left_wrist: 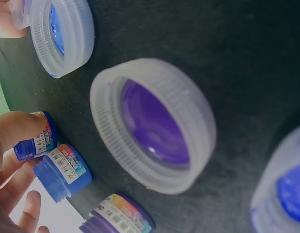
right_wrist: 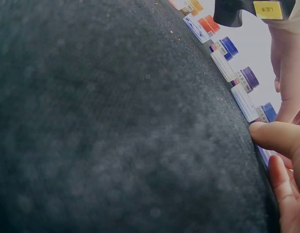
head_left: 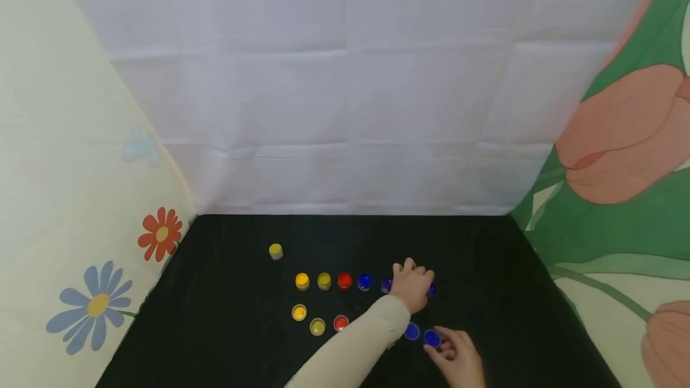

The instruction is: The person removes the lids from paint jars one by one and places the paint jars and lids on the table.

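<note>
My left hand (head_left: 412,287) reaches across to the right end of a row of small paint jars. Its thumb and fingers pinch a blue paint jar (left_wrist: 36,138). Close beside that one stand another blue jar (left_wrist: 65,170) and a purple jar (left_wrist: 118,216). Lower right, my right hand (head_left: 457,355) pinches the rim of a round clear plastic lid (head_left: 432,339) with blue paint inside, thumb and fingers on opposite sides. A second blue-stained lid (head_left: 412,332) lies just left of it. A lid with purple paint (left_wrist: 152,124) lies nearer the left wrist camera; my left sleeve hides part of the lid row in the head view.
Farther left in the jar row are orange-yellow (head_left: 302,281), olive-yellow (head_left: 324,281), red (head_left: 344,281) and blue (head_left: 364,282) jars. In front lie yellow (head_left: 299,312), olive (head_left: 317,327) and red (head_left: 341,323) lids. A lone yellow-topped jar (head_left: 275,251) stands behind on the black tabletop (head_left: 226,316).
</note>
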A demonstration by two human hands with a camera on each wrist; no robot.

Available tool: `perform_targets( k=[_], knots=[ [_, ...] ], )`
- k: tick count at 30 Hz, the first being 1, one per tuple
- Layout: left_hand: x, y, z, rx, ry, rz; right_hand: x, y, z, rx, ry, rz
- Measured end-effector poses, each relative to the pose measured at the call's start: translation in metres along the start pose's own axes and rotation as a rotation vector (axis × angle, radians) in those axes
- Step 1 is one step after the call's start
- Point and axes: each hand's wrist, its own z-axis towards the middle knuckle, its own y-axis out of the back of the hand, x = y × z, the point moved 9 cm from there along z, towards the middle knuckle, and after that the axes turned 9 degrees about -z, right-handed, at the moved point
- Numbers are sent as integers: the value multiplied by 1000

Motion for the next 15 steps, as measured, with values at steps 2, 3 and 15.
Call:
perform_targets(
  k=[2, 3, 15],
  knots=[
    [2, -1, 1, 18, 18, -6, 1, -1, 0, 5, -3, 1],
    [3, -1, 1, 25, 25, -3, 2, -1, 0, 5, -1, -3],
    [3, 1, -6, -51, 25, -31, 0, -3, -1, 2, -3, 1]
  ],
)
